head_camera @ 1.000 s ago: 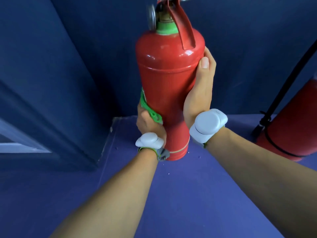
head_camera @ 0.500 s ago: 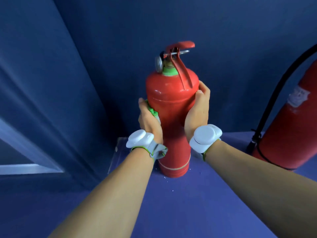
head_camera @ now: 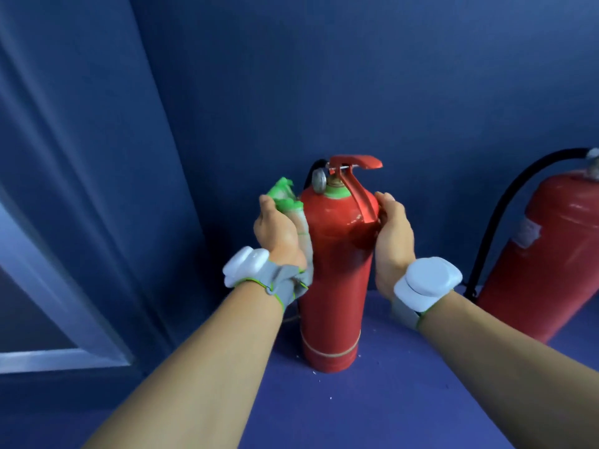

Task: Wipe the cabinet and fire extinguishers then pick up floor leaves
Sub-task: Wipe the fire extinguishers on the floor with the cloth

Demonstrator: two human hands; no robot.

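Honestly, my left hand is bunched round the green cloth at the fire extinguisher's shoulder, right hand cupping its other side; it's standing on the cabinet floor and hard rubbing could tip it

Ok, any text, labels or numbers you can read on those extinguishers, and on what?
No text can be read.
Label on the right extinguisher: a pale sticker, too blurred to read.
Gauge on the near extinguisher: dial markings too small to read.
Cloth in the left hand and the wristbands: no print visible.
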